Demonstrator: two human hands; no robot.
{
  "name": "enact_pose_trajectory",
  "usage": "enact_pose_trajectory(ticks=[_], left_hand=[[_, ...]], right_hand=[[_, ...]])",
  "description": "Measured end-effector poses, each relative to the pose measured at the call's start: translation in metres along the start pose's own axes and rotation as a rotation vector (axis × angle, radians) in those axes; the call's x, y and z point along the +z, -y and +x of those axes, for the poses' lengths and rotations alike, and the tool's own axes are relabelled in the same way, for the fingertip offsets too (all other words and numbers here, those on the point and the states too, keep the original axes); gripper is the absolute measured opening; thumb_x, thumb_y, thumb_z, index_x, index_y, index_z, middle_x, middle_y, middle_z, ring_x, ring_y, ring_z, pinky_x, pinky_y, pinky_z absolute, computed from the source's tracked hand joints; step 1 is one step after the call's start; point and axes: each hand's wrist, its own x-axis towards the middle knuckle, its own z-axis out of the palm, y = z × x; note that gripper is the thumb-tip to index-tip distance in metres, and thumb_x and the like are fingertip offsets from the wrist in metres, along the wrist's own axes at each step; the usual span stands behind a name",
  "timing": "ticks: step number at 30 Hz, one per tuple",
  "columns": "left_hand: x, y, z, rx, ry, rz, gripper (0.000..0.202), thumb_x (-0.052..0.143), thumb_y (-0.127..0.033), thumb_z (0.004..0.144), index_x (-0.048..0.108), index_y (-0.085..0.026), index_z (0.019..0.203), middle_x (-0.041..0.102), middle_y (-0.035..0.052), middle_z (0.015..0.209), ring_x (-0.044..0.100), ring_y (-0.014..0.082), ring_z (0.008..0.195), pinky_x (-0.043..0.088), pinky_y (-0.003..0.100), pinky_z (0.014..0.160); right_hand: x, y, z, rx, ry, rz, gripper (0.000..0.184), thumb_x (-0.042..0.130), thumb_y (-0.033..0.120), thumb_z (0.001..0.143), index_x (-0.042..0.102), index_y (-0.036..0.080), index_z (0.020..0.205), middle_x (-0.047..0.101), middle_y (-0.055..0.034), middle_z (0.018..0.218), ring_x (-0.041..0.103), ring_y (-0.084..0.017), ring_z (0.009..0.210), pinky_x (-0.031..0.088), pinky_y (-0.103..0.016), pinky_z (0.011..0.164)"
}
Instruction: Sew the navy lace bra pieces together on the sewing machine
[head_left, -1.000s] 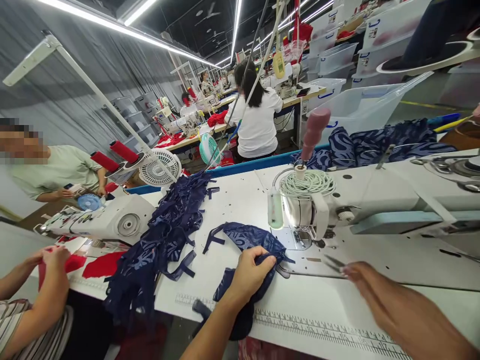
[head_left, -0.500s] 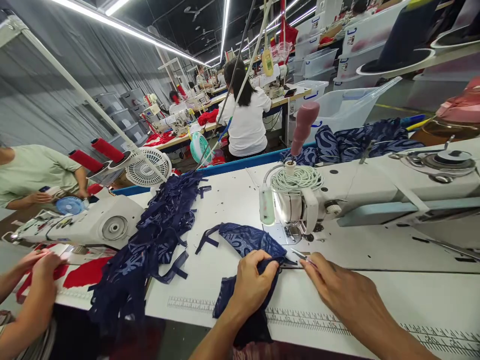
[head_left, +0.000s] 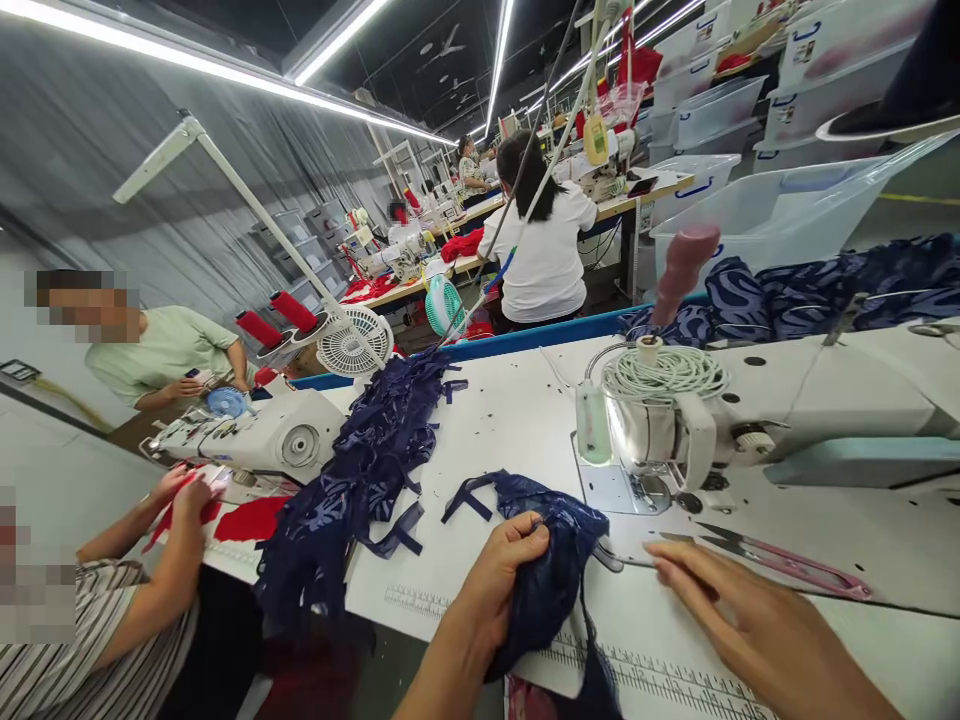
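Observation:
My left hand is closed on a navy bra, pinching its patterned cup between thumb and fingers. A narrow strap hangs from it over the table's front edge. Another strap end lies on the white tabletop to the left. My right hand is open and empty, its fingers stretched toward the bra but apart from it. Just behind the right hand lie thread snips with a pink handle, blades pointing left. The sewing machine's needle area is beyond both hands.
A heap of navy pieces covers the left side. A neighbour's sewing machine stands beyond it, with a person's hands on red fabric. Printed rulers run along the front edge. Navy patterned pieces lie behind my machine.
My right hand has let go of the snips, which now lie on the table. My left hand has lifted and turned the bra. The view has swung left.

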Motion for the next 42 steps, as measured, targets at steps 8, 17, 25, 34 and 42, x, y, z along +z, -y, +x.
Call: enact_pose_trajectory(ticks=[8, 17, 25, 34, 42], left_hand=[[0.000, -0.010, -0.020, 0.150, -0.077, 0.380, 0.035, 0.080, -0.047, 0.076, 0.064, -0.016, 0.082, 0.056, -0.0009, 0.073, 0.051, 0.0112, 0.065, 0.039, 0.022, 0.063], [0.018, -0.038, -0.056, 0.549, -0.392, 1.443, 0.008, 0.061, -0.026, 0.089, 0.066, -0.022, 0.084, 0.062, -0.0002, 0.080, 0.055, 0.0172, 0.075, 0.036, 0.029, 0.069], [0.006, -0.043, -0.057, 0.184, -0.161, 0.705, 0.034, 0.067, -0.047, 0.083, 0.076, -0.015, 0.086, 0.067, 0.0029, 0.080, 0.057, 0.0179, 0.079, 0.043, 0.026, 0.070], [0.012, -0.029, -0.064, 0.495, -0.262, 0.884, 0.024, 0.065, -0.036, 0.088, 0.072, -0.017, 0.076, 0.062, 0.0056, 0.080, 0.058, 0.0185, 0.077, 0.048, 0.029, 0.067], [0.016, -0.033, -0.063, 0.819, -0.103, 0.995, 0.008, 0.066, -0.016, 0.087, 0.069, -0.021, 0.082, 0.075, 0.0018, 0.091, 0.071, 0.0169, 0.087, 0.033, 0.050, 0.120]], right_hand=[[0.041, 0.076, -0.001, 0.714, 0.348, 1.055, 0.058, 0.062, 0.066, 0.082, 0.062, 0.021, 0.119, 0.073, -0.0094, 0.103, 0.070, -0.026, 0.100, 0.057, -0.040, 0.090], [0.021, 0.056, 0.015, -0.137, -0.011, -0.010, 0.036, 0.045, 0.042, 0.100, 0.058, 0.028, 0.130, 0.062, -0.0011, 0.086, 0.054, -0.011, 0.051, 0.036, -0.023, 0.043], [0.005, 0.077, 0.028, -0.329, 0.014, 0.193, 0.017, 0.048, 0.030, 0.102, 0.065, 0.026, 0.101, 0.065, -0.0034, 0.100, 0.066, -0.013, 0.079, 0.054, -0.022, 0.066], [0.016, 0.079, 0.023, -0.295, -0.016, 0.259, 0.045, 0.052, 0.024, 0.101, 0.045, 0.032, 0.145, 0.071, -0.0008, 0.095, 0.068, -0.013, 0.071, 0.057, -0.023, 0.070], [0.013, 0.065, 0.024, -0.428, 0.008, 0.313, 0.034, 0.040, 0.011, 0.098, 0.065, 0.030, 0.113, 0.062, -0.0066, 0.115, 0.055, -0.007, 0.057, 0.047, -0.023, 0.054]])
